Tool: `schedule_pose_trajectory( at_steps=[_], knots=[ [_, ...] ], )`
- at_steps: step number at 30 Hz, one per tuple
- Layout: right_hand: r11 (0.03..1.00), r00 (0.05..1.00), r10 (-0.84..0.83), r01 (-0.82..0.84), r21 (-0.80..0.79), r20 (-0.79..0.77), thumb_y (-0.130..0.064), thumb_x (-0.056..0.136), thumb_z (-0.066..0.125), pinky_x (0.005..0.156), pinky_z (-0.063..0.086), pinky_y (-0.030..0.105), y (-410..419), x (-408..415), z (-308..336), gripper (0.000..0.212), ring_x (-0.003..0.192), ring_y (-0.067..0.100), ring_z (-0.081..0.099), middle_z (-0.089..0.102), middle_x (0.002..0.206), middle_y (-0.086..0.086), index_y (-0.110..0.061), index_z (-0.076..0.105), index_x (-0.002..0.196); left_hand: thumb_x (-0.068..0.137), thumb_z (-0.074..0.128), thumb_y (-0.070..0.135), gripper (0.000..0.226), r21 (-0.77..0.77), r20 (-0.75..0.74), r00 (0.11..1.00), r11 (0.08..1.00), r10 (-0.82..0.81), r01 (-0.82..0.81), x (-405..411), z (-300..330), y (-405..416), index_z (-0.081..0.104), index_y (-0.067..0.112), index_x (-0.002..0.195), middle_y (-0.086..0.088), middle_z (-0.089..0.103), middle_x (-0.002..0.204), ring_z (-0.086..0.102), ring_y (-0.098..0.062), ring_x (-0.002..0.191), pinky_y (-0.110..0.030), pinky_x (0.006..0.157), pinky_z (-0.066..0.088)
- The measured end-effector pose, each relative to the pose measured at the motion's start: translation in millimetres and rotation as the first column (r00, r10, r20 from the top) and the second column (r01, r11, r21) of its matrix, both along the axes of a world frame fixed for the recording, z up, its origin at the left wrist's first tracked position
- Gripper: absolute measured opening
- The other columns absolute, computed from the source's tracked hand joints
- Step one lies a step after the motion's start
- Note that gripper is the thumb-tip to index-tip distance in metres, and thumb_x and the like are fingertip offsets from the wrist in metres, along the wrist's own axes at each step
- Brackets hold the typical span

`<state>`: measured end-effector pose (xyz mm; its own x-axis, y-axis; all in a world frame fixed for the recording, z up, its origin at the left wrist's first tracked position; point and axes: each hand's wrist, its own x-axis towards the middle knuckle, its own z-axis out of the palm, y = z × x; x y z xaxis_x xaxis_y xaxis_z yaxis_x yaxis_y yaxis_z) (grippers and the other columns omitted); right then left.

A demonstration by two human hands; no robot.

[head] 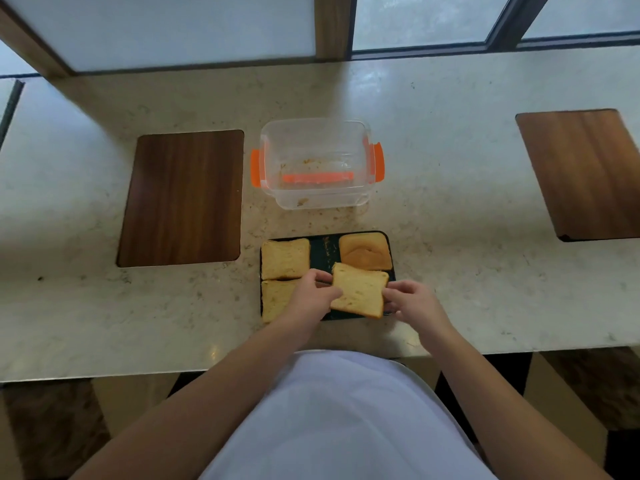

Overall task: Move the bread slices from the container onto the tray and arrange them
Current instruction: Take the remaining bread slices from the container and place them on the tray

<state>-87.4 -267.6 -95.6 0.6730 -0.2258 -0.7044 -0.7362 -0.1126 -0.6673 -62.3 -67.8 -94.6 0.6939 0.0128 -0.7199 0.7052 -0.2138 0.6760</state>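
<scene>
Three slices are seen flat on the tray (325, 256); a fourth slice (360, 290) is pinched between both hands over the near right corner, the one bare spot. The left hand (310, 292) is closed on its left edge, the right hand (410, 301) on its right edge. The slice is skewed clockwise, overlapping the far right slice (365, 251); the container (317, 164) is judged empty but for crumbs.

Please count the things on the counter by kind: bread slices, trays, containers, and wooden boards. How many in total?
Bread slices: 4
Tray: 1
Clear container: 1
Wooden boards: 2
Total: 8
</scene>
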Motion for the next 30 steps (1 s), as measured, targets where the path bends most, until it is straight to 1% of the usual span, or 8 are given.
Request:
schedule_pose_trajectory(
  at_steps=[4, 9, 13, 17, 21, 24, 27, 30],
  knots=[
    [0.953, 0.989, 0.136, -0.115, -0.281, 0.058, -0.017, 0.089, 0.068, 0.061, 0.050, 0.028, -12, 4, -10, 0.013, 0.081, 0.015, 0.069, 0.074, 0.092, 0.000, -0.016, 0.069, 0.102, 0.086, 0.071, 0.022, 0.034, 0.035, -0.050, 0.994, 0.994, -0.101, 0.103, 0, 0, -13, 0.058, 0.018, 0.118, 0.000, 0.061, 0.108, 0.060, -0.017, 0.098, -0.042, 0.090, 0.055],
    [0.870, 0.953, 0.300, -0.254, -0.423, 0.046, -0.020, 0.094, 0.064, 0.080, 0.058, 0.040, -13, 7, -17, 0.017, 0.091, 0.018, 0.067, 0.072, 0.100, -0.002, -0.016, 0.068, 0.110, 0.091, 0.066, 0.021, 0.045, 0.015, -0.097, 0.981, 0.985, -0.170, 0.172, -3, -3, -20, 0.052, 0.010, 0.133, -0.007, 0.061, 0.120, 0.061, -0.018, 0.104, -0.035, 0.088, 0.056],
    [0.817, 0.921, 0.390, -0.337, -0.467, 0.019, -0.020, 0.093, 0.065, 0.080, 0.056, 0.037, -11, 4, -19, 0.029, 0.092, 0.020, 0.067, 0.073, 0.106, 0.004, -0.010, 0.070, 0.119, 0.093, 0.063, 0.022, 0.050, 0.017, -0.142, 0.971, 0.980, -0.194, 0.198, -4, -6, -23, 0.048, 0.009, 0.138, -0.008, 0.061, 0.121, 0.064, -0.018, 0.100, -0.038, 0.091, 0.056],
    [0.820, 0.918, 0.394, -0.333, -0.466, 0.038, -0.022, 0.091, 0.064, 0.071, 0.054, 0.037, -3, -2, -18, 0.031, 0.082, 0.019, 0.064, 0.065, 0.088, -0.005, -0.008, 0.066, 0.119, 0.091, 0.063, 0.025, 0.053, 0.058, -0.135, 0.967, 0.973, -0.215, 0.224, -2, -9, -25, 0.047, 0.011, 0.140, -0.005, 0.058, 0.123, 0.061, -0.017, 0.101, -0.038, 0.089, 0.056],
    [0.772, 0.899, 0.438, -0.373, -0.514, 0.005, -0.026, 0.091, 0.060, 0.080, 0.052, 0.035, 4, -8, -20, 0.032, 0.095, 0.018, 0.058, 0.060, 0.111, 0.003, -0.013, 0.063, 0.120, 0.089, 0.062, 0.027, 0.048, 0.108, -0.122, 0.967, 0.966, -0.222, 0.235, 0, -11, -27, 0.051, 0.014, 0.133, -0.002, 0.058, 0.119, 0.059, -0.017, 0.101, -0.039, 0.089, 0.056],
    [0.754, 0.886, 0.464, -0.387, -0.531, 0.013, -0.026, 0.093, 0.057, 0.088, 0.052, 0.037, 7, -12, -19, 0.040, 0.103, 0.018, 0.055, 0.054, 0.123, 0.005, -0.013, 0.058, 0.131, 0.087, 0.061, 0.026, 0.048, 0.139, -0.117, 0.975, 0.969, -0.190, 0.205, 3, -12, -28, 0.050, 0.013, 0.132, 0.005, 0.057, 0.102, 0.057, -0.015, 0.096, -0.045, 0.093, 0.053],
    [0.709, 0.848, 0.529, -0.422, -0.566, 0.031, -0.026, 0.096, 0.055, 0.084, 0.051, 0.032, 10, -17, -17, 0.040, 0.103, 0.016, 0.054, 0.053, 0.125, 0.003, -0.014, 0.058, 0.134, 0.087, 0.061, 0.025, 0.058, 0.131, -0.148, 0.971, 0.969, -0.189, 0.209, 5, -13, -28, 0.043, 0.012, 0.140, 0.001, 0.057, 0.099, 0.060, -0.021, 0.098, -0.046, 0.092, 0.054],
    [0.644, 0.807, 0.590, -0.463, -0.609, 0.010, -0.027, 0.096, 0.056, 0.081, 0.051, 0.032, 10, -22, -20, 0.035, 0.105, 0.017, 0.051, 0.054, 0.117, 0.002, -0.013, 0.065, 0.127, 0.087, 0.061, 0.024, 0.058, 0.097, -0.165, 0.966, 0.971, -0.201, 0.218, 6, -14, -32, 0.043, 0.011, 0.140, -0.006, 0.059, 0.113, 0.062, -0.021, 0.099, -0.043, 0.091, 0.055]
  ],
)
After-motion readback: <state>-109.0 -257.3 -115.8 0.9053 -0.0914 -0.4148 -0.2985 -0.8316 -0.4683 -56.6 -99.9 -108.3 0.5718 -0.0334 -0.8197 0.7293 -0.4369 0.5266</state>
